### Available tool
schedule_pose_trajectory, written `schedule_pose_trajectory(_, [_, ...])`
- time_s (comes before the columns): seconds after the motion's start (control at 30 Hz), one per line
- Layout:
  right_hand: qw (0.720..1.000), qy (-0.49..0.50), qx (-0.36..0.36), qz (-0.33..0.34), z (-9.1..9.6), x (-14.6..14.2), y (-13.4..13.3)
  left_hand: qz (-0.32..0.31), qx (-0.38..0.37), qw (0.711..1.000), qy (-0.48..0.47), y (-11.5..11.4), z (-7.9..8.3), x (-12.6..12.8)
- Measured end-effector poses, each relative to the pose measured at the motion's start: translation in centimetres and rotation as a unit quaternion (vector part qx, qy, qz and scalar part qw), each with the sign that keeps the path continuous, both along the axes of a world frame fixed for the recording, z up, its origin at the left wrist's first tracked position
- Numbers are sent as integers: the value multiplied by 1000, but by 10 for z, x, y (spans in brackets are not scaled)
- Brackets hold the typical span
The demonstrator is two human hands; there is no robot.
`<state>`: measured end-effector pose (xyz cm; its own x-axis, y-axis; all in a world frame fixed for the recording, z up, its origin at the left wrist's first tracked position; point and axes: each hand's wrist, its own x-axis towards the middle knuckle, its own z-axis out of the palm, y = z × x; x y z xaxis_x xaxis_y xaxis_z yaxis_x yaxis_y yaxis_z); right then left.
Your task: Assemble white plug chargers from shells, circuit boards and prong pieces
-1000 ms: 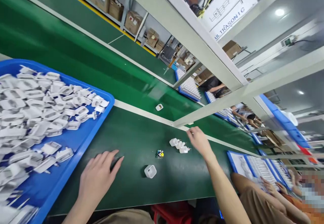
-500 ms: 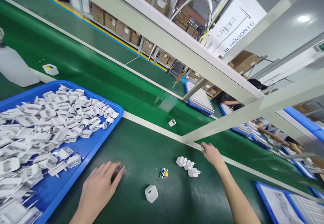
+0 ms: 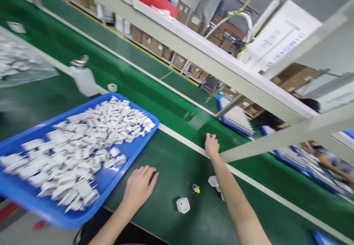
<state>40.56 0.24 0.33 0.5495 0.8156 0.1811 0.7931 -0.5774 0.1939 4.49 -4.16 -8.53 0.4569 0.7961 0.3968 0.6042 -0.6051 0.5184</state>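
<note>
Since a moment ago the right hand (image 3: 211, 144) has swung from the right side of the pale post (image 3: 254, 144) to the left of its foot, reaching past the white strip (image 3: 185, 140) and over the green belt (image 3: 132, 79). Its fingers are curled in, and from where I stand I can't tell whether they hold anything; the small pale case seen earlier on that stretch of belt is now out of my sight. The left hand (image 3: 139, 186) rests palm down on the green tabletop (image 3: 168, 158), fingers loosely bent, thumb standing apart from them, near the side of the blue tray (image 3: 135, 151). Between the two forearms sits an open white housing (image 3: 183, 205), and a little farther out, apart from it, a small circuit board (image 3: 195, 189) with a yellow part on top. Next to that, some white plug bodies (image 3: 213, 181) are partly hidden behind the right forearm. Over on the left, the tray carries a heap of white casings (image 3: 74, 152). Past its far edge I see a white bottle (image 3: 84, 80), with a little white block (image 3: 112, 88) near it.
</note>
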Motion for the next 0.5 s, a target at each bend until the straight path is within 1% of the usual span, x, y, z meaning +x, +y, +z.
schedule_pose_trajectory(0.07, [999,-8,-28,32,5,-9,5,6,-16,1000,4,-2,2,-1])
schedule_pose_trajectory(0.1, [997,-9,-44,61,8,-15,8,11,-24,1000,6,-2,3,-1])
schedule_pose_trajectory(0.17, [986,-3,-80,146,14,-32,15,21,-41,999,9,-3,3,-2])
schedule_pose_trajectory(0.2, [974,4,-99,201,14,-46,17,24,-52,998,8,-3,3,-2])
schedule_pose_trajectory(0.27, [936,26,-132,326,8,-81,12,31,-73,997,-1,-4,3,-3])
schedule_pose_trajectory(0.37, [851,67,-159,495,-12,-145,-10,34,-99,994,-27,-7,2,-5])
schedule_pose_trajectory(0.43, [800,93,-158,571,-23,-180,-26,29,-109,993,-46,-7,1,-7])
schedule_pose_trajectory(0.5, [766,117,-142,616,-26,-198,-37,23,-113,991,-60,-7,1,-10])
